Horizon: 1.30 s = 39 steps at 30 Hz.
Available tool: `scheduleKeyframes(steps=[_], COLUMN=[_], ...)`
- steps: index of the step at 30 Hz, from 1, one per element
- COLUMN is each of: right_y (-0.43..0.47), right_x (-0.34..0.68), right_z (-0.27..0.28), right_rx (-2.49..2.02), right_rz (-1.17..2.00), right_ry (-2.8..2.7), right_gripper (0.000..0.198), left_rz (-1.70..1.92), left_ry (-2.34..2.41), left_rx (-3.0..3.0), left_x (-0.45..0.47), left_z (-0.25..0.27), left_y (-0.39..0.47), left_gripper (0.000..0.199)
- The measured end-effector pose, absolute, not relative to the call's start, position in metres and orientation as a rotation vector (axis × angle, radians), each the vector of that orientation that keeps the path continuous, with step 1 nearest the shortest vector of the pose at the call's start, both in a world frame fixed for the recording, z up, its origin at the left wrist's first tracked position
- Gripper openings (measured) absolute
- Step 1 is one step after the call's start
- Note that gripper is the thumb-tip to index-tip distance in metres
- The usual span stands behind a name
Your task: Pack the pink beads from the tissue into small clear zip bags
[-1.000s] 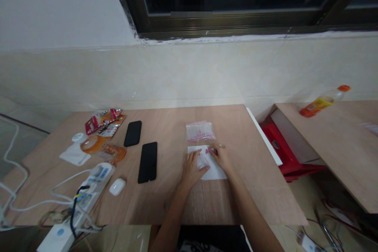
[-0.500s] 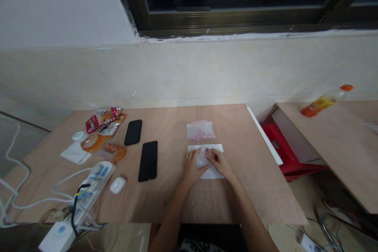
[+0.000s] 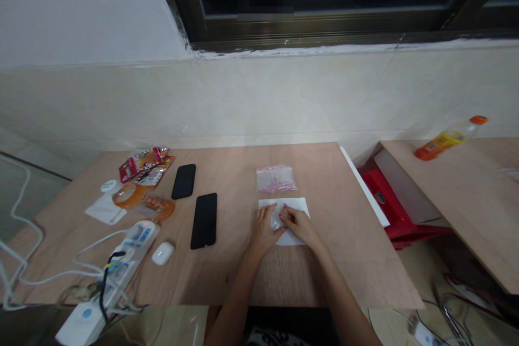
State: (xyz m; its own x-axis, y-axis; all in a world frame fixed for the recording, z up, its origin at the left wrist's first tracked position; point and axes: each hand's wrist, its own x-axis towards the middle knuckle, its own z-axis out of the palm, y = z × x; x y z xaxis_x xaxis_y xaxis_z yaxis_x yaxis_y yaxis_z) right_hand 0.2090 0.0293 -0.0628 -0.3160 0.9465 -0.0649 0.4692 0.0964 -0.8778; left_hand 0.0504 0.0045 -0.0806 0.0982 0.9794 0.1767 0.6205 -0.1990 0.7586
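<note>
A small clear plastic bag (image 3: 276, 220) with a pink edge lies over a white sheet of paper (image 3: 302, 205) on the desk. My left hand (image 3: 265, 231) holds the bag's left side, its fingers curved along that side and its thumb pointing right across the bottom. With thumb and fingers pinched together, my right hand (image 3: 299, 223) grips the bag at its pink upper right edge. Fine detail at the fingertips is too small to make out. Just beyond the paper rests a stack of clear bags with pink edges (image 3: 276, 179).
Two black phones (image 3: 204, 221) (image 3: 184, 181) and a white earbud case (image 3: 163, 253) are to the left. Farther left are an orange-labelled bottle (image 3: 144, 203), snack packets (image 3: 141, 165) and a power strip (image 3: 133, 251) with cables. A drink bottle (image 3: 450, 139) lies on the right-hand desk.
My right hand has shifted slightly left, its pinched fingertips still at the bag's pink edge. My left hand has stayed almost still.
</note>
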Motion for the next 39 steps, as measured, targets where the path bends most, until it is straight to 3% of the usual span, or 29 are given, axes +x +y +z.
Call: scheduleKeyframes(steps=[9,17,27,39], right_y=[0.029,0.033,0.05,0.046], right_x=[0.208,0.197,0.222,0.219], right_z=[-0.06,-0.054,-0.073,-0.066], right_rx=[-1.381,-1.349,-1.709,-1.752], right_rz=[1.114,1.074,0.677,0.627], right_ry=[-1.923,-1.85,-1.876,-2.03], right_gripper=[0.02,0.02,0.027,0.026], left_rz=[0.962,1.005,1.016,0.995], left_ry=[1.564,1.584,1.594,1.591], left_rx=[1.892,1.852,1.779,1.779], left_x=[0.051,0.051,0.049,0.048], left_z=[-0.083,-0.088,-0.087,-0.085], left_y=[0.004,0.005,0.006,0.005], left_gripper=[0.068,0.081,0.071,0.065])
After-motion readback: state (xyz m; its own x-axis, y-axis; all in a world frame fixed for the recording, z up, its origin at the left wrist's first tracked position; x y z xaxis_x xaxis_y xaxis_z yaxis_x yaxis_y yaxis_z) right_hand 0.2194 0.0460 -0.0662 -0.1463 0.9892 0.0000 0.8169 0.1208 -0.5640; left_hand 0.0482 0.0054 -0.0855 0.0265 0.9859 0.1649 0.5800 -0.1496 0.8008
